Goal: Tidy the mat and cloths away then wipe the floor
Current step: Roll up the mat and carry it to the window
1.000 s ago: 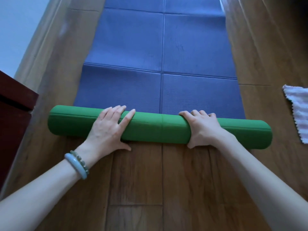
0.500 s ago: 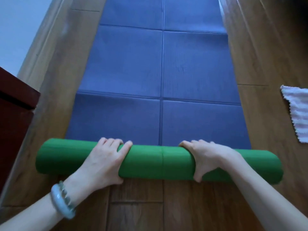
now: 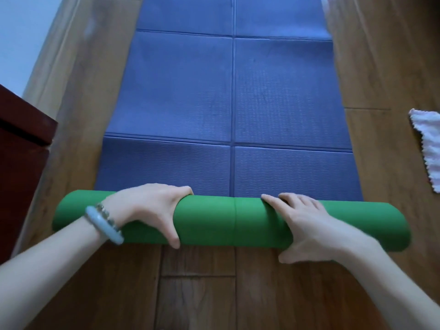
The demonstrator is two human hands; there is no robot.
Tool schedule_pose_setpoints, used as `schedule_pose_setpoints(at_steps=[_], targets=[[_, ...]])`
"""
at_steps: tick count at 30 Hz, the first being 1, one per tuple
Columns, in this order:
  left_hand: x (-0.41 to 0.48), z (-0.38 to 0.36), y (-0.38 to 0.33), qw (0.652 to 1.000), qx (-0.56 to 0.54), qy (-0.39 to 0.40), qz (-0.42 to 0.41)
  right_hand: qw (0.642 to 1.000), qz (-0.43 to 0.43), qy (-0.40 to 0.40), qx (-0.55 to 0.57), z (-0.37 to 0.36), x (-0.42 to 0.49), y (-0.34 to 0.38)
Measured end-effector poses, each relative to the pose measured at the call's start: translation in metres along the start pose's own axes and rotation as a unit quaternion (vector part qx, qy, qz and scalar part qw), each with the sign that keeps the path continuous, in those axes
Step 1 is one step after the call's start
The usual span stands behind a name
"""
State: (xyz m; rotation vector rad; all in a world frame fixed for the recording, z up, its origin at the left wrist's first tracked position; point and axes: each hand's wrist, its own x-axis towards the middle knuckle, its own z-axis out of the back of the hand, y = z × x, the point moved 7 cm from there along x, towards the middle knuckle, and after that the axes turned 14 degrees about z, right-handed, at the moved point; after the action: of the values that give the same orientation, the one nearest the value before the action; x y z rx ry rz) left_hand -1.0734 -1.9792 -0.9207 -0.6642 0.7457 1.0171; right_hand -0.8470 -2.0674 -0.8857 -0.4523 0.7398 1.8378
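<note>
Head view, looking down past your forearms. A blue foam mat point(image 3: 233, 91), creased into rectangular panels, lies flat on the brown wooden plank floor point(image 3: 197, 294). Its long axis runs straight away from you. Its near end is wound into a green roll point(image 3: 214, 222), with the green underside facing outward. The roll's long axis lies crosswise, left to right, and its ends reach past both of your wrists.

Your left hand point(image 3: 147, 210) grasps the roll left of its middle, fingers curled over the far side and thumb down the near side. Your right hand point(image 3: 307, 225) grasps it right of middle, fingers draped over the top and thumb low on the near side. A pale blue bangle point(image 3: 103, 223) circles your left wrist.

A white scallop-edged cloth point(image 3: 426, 148) lies on the floor beyond and to the right of your right hand, apart from the mat. A dark red-brown wooden cabinet point(image 3: 21, 151) stands left of your left forearm.
</note>
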Motion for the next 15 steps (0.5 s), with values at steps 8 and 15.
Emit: schedule_pose_setpoints(at_steps=[8,15], targets=[[-0.008,0.007,0.007,0.995,-0.003,-0.089,-0.038,0.99,-0.012,-0.099,-0.102,-0.009,0.015,-0.001],[-0.03,-0.009,-0.005,0.946,0.089,-0.311,-0.011,0.998,0.008,0.048,0.037,0.014,0.047,-0.026]])
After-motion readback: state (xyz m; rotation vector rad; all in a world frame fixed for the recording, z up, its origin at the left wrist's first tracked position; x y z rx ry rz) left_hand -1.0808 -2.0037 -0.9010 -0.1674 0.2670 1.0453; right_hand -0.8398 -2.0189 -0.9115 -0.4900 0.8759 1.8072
